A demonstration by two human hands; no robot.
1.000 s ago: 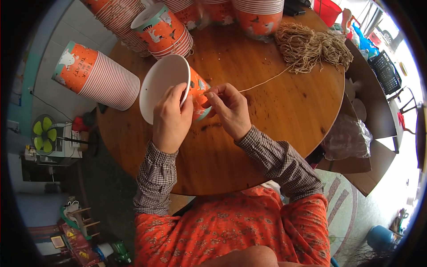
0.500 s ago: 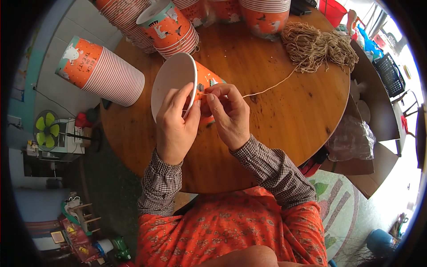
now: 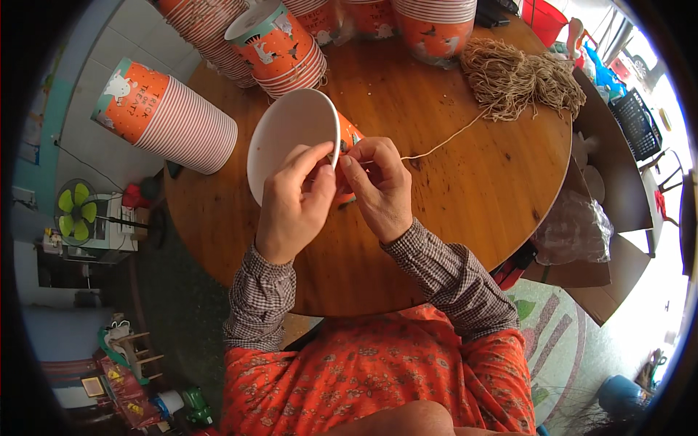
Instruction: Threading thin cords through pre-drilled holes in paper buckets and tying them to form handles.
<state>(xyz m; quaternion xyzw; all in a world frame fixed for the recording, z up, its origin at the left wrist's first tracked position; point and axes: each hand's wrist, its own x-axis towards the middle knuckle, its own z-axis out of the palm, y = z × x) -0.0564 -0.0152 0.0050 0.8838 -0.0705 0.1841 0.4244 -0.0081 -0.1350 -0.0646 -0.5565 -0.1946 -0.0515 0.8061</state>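
Head view: over the bench (image 3: 407, 280), toward 11 o'clock, an orange cup (image 3: 294, 131) is leaning, its white mouth facing 9 o'clock. The left hand (image 3: 292, 205) is gripping its rim with fingers nearly closed; the right hand (image 3: 382, 189), fingers pinched together at the cup's side, is holding a string (image 3: 448, 140) that is running toward 2 o'clock to a tan bundle (image 3: 515, 76). At 10 o'clock a cup stack (image 3: 187, 125) is resting

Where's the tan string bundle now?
Head view, upper right: the tan string bundle lies on the wooden table, just right of an orange cup stack.
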